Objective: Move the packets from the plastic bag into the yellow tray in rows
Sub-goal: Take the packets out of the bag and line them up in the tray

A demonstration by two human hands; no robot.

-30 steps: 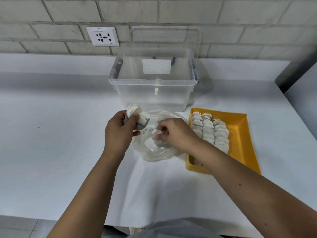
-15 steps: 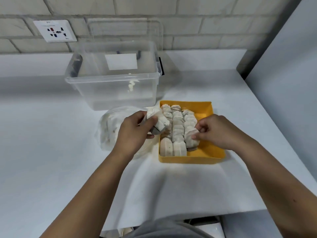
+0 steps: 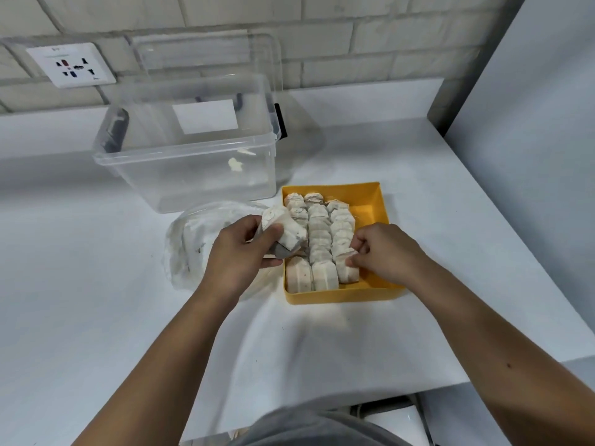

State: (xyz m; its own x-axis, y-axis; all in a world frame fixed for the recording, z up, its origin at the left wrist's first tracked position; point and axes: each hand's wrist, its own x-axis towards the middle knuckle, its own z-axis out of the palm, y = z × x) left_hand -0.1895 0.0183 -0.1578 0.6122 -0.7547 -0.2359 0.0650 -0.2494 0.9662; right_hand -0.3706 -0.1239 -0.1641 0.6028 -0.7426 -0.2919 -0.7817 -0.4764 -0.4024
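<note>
The yellow tray [image 3: 370, 197] sits on the white table, right of centre, with three rows of white packets [image 3: 318, 233] along its left side. My left hand [image 3: 240, 255] grips a small stack of packets [image 3: 283, 228] over the tray's left edge. My right hand [image 3: 383, 252] pinches one packet [image 3: 346, 265] at the near end of the third row. The clear plastic bag [image 3: 190, 246] lies crumpled to the left of the tray, partly behind my left hand.
A clear plastic storage box [image 3: 186, 162] stands behind the bag and tray, its lid [image 3: 206, 56] leaning on the brick wall. A wall socket [image 3: 70, 64] is at far left. A grey panel [image 3: 531, 156] borders the table's right edge.
My right hand left the bag and came over to the tray with a packet, setting it into the third row. My left hand carried its stack rightward to the tray's left edge.
</note>
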